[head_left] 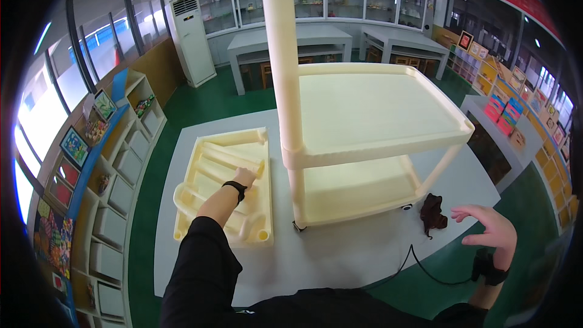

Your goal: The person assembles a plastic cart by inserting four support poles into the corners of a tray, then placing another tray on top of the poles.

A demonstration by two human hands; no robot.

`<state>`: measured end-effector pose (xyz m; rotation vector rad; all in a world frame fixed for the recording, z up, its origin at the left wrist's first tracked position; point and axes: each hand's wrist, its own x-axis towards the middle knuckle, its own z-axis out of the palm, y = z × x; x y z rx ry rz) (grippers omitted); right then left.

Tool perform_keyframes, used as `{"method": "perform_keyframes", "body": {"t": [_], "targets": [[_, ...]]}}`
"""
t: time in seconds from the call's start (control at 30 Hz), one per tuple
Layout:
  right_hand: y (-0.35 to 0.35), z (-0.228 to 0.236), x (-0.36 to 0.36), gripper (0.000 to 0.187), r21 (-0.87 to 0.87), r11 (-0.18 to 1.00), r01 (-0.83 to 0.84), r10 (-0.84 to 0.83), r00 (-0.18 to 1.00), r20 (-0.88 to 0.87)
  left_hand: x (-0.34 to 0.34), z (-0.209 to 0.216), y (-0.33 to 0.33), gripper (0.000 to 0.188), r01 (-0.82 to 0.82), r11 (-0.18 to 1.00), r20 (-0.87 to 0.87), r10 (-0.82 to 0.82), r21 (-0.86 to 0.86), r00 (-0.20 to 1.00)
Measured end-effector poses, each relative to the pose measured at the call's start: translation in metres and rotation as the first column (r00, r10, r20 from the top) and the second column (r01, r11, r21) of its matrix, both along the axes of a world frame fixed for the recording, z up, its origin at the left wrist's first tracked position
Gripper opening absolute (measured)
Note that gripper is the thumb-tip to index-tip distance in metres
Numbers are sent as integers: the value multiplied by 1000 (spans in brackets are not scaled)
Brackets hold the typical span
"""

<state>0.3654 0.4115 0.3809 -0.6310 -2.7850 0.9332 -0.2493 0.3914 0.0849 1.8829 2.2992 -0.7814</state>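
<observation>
My left hand (245, 177) reaches into an upturned cream plastic tray (271, 206) lying on the table. Its fingers are closed at the end of a thick cream tube (231, 157), partly hidden by the hand itself. Several more tubes and a curved handle piece (183, 197) lie in the same tray. To the right stands a partly built cream trolley with an upper shelf (376, 106), a lower shelf (352, 191) and a tall post (280, 54) rising at its near left corner. My right hand (489, 229) hangs in the air past the table's right edge, fingers apart, holding nothing.
Beneath everything is a grey table (328, 261). A dark brown crumpled cloth-like thing (432, 215) lies at its right, near a black cable (425, 270) that runs to my right wrist. Low shelves (109, 206) line the left side; a grey bench (510, 140) stands at right.
</observation>
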Motion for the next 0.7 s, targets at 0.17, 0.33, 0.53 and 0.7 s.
{"method": "perform_keyframes", "body": {"t": [0.17, 0.33, 0.53, 0.7], "targets": [[13, -5, -29, 58, -34, 999, -28, 30, 998, 52, 4, 3, -18, 28, 366, 778, -72, -386, 511, 920], [18, 0, -59, 56, -14, 994, -109, 109, 988, 106, 20, 47, -30, 14, 276, 920, -190, -229, 278, 955], [10, 2, -78, 55, 2, 973, -229, 227, 966, 122, 14, 150, -72, 24, -11, 558, 119, -158, 830, 980], [-7, -3, -106, 53, 54, 907, -418, 404, 898, 172, 64, 251, -157, 33, -92, 145, 123, -224, 985, 967]]}}
